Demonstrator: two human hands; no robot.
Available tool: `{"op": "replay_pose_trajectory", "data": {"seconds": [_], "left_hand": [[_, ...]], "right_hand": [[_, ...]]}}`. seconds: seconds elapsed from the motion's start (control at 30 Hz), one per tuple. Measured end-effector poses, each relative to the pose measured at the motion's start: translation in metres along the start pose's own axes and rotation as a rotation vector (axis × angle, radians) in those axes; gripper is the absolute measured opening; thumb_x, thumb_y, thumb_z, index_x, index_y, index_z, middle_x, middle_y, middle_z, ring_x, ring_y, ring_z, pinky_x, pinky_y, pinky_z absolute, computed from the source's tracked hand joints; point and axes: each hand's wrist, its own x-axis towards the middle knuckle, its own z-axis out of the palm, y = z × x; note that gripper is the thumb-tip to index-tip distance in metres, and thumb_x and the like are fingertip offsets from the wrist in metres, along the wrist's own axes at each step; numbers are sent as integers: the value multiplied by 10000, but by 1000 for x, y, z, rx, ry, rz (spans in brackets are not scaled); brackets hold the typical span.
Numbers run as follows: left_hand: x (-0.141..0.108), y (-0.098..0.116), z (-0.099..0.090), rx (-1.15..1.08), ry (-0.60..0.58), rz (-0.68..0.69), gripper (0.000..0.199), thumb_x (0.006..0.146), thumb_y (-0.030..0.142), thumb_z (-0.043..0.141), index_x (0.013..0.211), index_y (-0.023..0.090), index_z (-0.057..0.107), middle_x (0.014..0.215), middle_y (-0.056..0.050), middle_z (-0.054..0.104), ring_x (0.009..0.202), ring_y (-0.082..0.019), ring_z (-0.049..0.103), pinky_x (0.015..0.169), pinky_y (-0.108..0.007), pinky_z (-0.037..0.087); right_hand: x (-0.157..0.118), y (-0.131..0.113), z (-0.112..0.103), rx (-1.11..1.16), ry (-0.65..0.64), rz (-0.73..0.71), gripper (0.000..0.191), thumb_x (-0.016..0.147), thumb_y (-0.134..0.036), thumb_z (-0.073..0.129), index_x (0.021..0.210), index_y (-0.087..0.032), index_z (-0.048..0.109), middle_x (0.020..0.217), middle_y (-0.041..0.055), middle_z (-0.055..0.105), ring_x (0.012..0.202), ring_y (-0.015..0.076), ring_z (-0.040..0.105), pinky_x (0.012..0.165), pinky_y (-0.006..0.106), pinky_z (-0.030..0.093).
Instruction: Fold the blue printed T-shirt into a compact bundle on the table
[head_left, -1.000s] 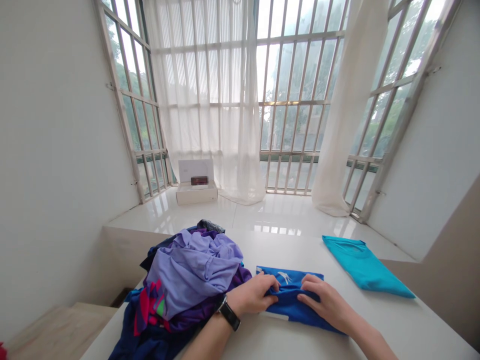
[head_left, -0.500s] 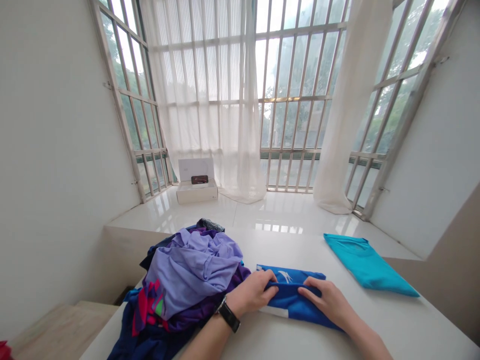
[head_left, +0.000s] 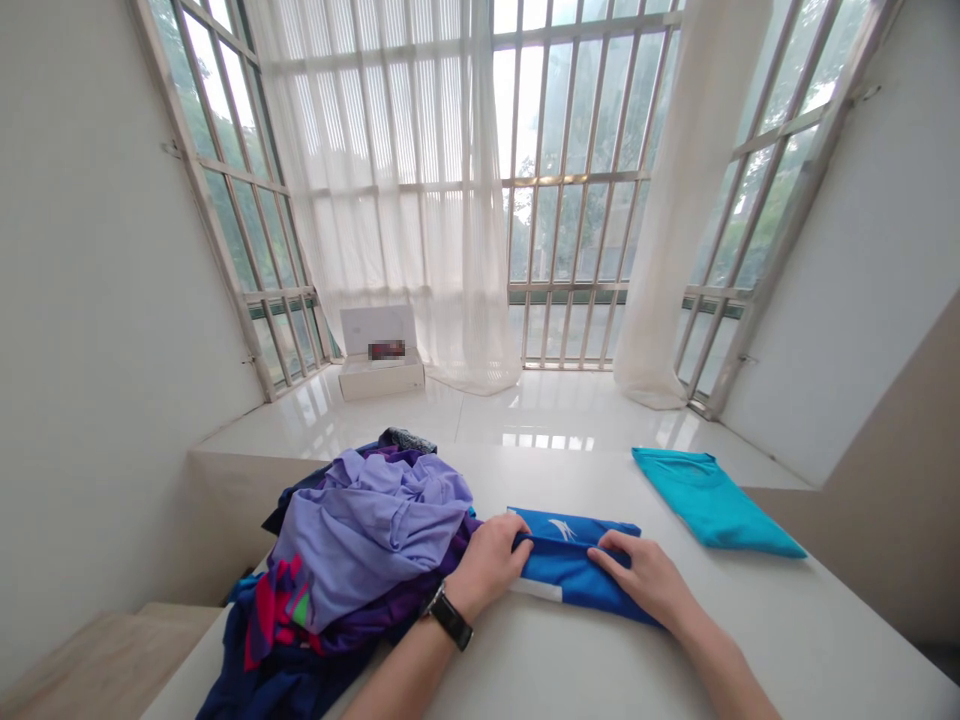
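A blue garment [head_left: 577, 572] with a white logo and a white strip lies folded on the white table, with a raised fold running across its middle. My left hand [head_left: 495, 555], with a dark watch [head_left: 450, 615] on the wrist, grips the left end of that fold between thumb and fingers. At the right end, my right hand [head_left: 637, 570] pinches the same fold. Close to the left hand rises a heap of crumpled clothes, with a lavender garment [head_left: 367, 520] on top. Fingertips are partly hidden by the cloth.
A folded teal shirt [head_left: 720, 505] lies on the right of the white table [head_left: 525, 670]. On the window ledge [head_left: 480, 410] behind stands an open white box [head_left: 382, 378] with a blurred dark device against it. Sheer curtains [head_left: 465, 250] hang before barred windows.
The view has shifted slightly, so everything sits a little further left and higher. Both hands keep hold of the blue garment's fold, with hardly any movement.
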Motion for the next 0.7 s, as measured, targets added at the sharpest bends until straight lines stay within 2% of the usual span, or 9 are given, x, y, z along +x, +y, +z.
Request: {"op": "replay_pose_trajectory", "data": {"seconds": [0.1, 0.33, 0.53, 0.7], "left_hand": [[2, -3, 5, 8, 25, -40, 140, 899, 228, 568, 970, 191, 682, 973, -71, 717, 921, -236, 652, 843, -325, 463], [6, -7, 7, 3, 56, -136, 211, 937, 323, 529, 849, 201, 677, 762, -34, 695, 720, -199, 635, 659, -279, 407], [5, -5, 8, -5, 81, -181, 272, 949, 376, 513, 812, 206, 675, 746, -36, 698, 692, -194, 627, 626, -273, 371], [8, -8, 6, -45, 78, -175, 241, 898, 329, 555, 758, 183, 686, 705, -28, 683, 671, -180, 616, 620, -263, 381]], "right_hand": [[0, 3, 0, 6, 39, 25, 376, 889, -587, 461, 809, -281, 664, 871, 28, 755, 836, 256, 685, 787, 355, 482], [0, 5, -3, 102, 72, 18, 399, 875, -576, 450, 784, -273, 692, 867, 32, 767, 861, 257, 694, 821, 350, 489], [2, 7, -2, 115, 72, 37, 436, 876, -590, 413, 788, -263, 688, 859, 38, 765, 856, 259, 695, 814, 358, 489], [4, 8, -1, 121, 55, 29, 373, 838, -565, 477, 803, -255, 681, 835, 39, 760, 829, 250, 695, 804, 350, 494]]}}
